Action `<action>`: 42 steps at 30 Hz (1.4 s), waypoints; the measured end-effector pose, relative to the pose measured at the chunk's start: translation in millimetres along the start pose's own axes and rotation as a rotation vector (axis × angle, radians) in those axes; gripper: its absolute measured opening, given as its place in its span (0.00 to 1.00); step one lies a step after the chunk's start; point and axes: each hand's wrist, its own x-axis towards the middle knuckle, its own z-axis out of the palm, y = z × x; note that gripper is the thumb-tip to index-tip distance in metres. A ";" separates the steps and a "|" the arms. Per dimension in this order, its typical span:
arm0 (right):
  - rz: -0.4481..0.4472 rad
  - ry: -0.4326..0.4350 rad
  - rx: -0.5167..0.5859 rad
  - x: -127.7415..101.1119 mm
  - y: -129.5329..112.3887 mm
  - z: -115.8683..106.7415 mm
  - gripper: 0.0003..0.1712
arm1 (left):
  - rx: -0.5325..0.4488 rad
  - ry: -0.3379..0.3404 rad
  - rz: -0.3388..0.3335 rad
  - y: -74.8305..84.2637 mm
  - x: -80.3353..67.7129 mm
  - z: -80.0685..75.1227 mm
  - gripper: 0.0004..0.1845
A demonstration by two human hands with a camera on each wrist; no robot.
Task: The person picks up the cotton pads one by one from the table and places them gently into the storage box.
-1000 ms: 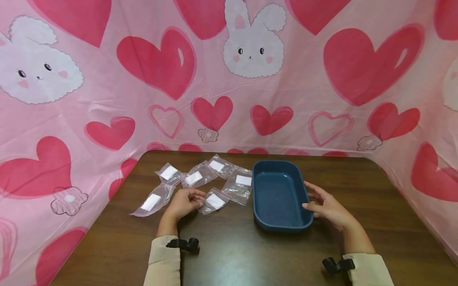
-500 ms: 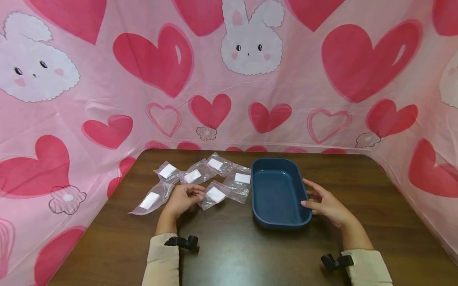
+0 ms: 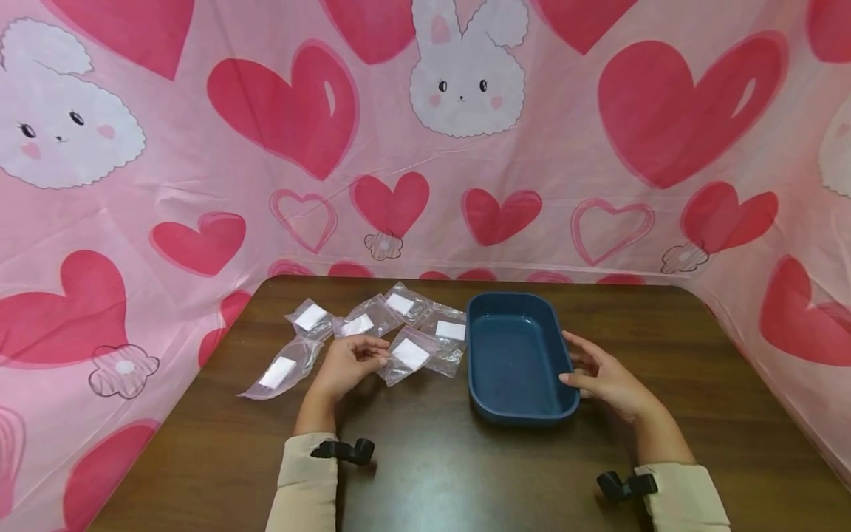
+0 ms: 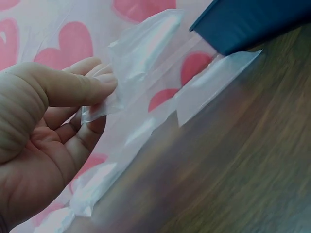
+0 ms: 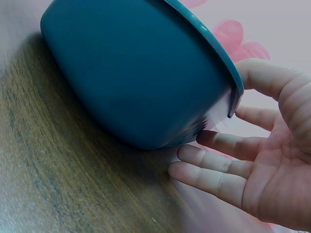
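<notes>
In the head view my left hand (image 3: 347,367) pinches one corner of a small clear zip bag (image 3: 410,355) with a white label. The left wrist view shows this bag (image 4: 143,48) raised off the table, between thumb and fingertips. My right hand (image 3: 614,384) holds the right side of a dark blue plastic bin (image 3: 521,369), which stands on the table with nothing visible inside. Seen from the right wrist, the thumb hooks over the rim while the other fingers lie along the outer wall (image 5: 136,73).
Several similar zip bags lie left of the bin, one (image 3: 444,338) close to its left wall and another (image 3: 282,372) furthest left. The brown wooden table (image 3: 425,473) meets a pink heart-patterned cloth (image 3: 459,170) at the back and sides.
My left hand has taken hold of the zip bag and lifted it, moving it slightly to the right and away from me. The right hand and bin have stayed in place.
</notes>
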 end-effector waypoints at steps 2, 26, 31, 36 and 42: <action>0.005 0.002 -0.003 -0.5 0.5 0.1 0.48 | -0.006 0.012 0.015 2.6 0.9 3.8 0.12; -0.012 -0.065 0.110 -3.9 -3.1 -1.2 0.45 | -0.074 0.093 0.091 56.9 -2.2 38.3 0.12; -0.003 -0.091 0.137 -4.4 -4.1 -1.9 0.45 | -0.082 0.090 0.083 58.9 0.1 43.8 0.11; 0.043 -0.026 0.127 -0.4 -3.2 -2.1 0.44 | -0.043 0.066 0.101 66.5 3.8 50.2 0.11; 0.055 0.053 0.135 5.6 -0.1 -2.7 0.40 | 0.001 0.038 0.100 71.3 10.8 57.6 0.10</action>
